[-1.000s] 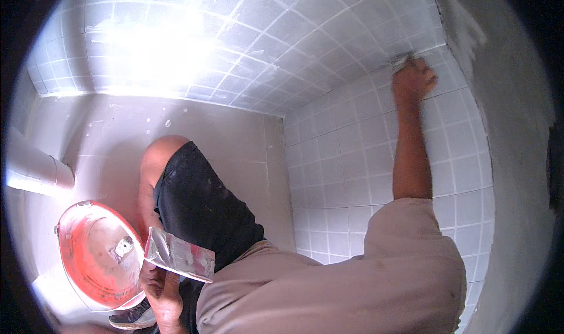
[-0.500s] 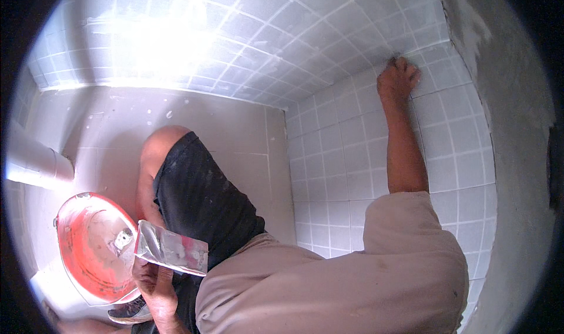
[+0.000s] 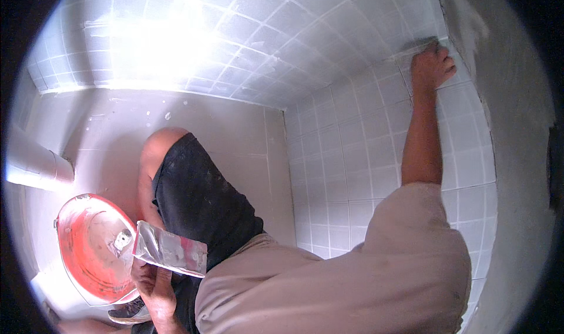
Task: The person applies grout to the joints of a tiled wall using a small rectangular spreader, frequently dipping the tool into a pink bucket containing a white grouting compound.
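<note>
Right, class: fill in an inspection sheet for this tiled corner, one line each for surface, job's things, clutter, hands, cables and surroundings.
Surface: white tiled wall on the right meets a second tiled wall in a corner; pale floor below.
Job's things: flat metal trowel, smeared with pale paste; red bucket with paste residue inside, beside it.
Clutter: pale splashes on the floor; a shoe by the bucket.
Hands: left hand grips the trowel from below; right hand is raised, pressed to the top row of tiles, what it holds hidden.
Cables: nothing seen.
Surroundings: white pipe at left; bare plastered wall at far right; strong glare on the far tiles.
</note>
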`<state>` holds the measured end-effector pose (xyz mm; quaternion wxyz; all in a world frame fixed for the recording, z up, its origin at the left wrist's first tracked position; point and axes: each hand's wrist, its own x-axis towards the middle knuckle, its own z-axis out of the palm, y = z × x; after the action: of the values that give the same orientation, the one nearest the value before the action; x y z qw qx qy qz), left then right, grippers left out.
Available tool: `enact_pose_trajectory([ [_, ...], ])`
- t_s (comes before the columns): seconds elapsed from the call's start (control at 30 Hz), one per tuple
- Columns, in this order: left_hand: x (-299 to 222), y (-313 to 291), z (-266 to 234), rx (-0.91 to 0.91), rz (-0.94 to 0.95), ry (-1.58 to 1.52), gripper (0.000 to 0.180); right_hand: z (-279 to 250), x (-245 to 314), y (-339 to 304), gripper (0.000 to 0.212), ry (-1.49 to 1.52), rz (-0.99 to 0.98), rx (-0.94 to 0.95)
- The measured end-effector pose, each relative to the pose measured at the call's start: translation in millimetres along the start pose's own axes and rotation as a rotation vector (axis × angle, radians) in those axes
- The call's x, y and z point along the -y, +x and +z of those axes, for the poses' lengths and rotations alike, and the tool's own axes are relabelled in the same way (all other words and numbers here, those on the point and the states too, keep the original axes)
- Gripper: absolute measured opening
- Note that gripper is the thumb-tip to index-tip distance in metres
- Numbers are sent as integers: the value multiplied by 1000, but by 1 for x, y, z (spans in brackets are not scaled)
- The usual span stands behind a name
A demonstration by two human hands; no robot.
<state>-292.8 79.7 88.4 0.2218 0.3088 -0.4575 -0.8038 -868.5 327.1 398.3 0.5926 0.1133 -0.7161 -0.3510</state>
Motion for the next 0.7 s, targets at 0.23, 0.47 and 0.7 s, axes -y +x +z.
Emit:
enact_pose_trajectory([
  [0.23, 3, 4, 12, -49, -27, -109, 26, -4, 13, -18, 27, -33, -135, 274],
  [0.47, 13, 19, 11, 21, 21, -164, 30, -40, 95, -94, 30, 196, -327, 592],
  [0.7, 5, 38, 32, 79, 30, -242, 28, -254, 156, -155, 37, 1832, -204, 1099],
])
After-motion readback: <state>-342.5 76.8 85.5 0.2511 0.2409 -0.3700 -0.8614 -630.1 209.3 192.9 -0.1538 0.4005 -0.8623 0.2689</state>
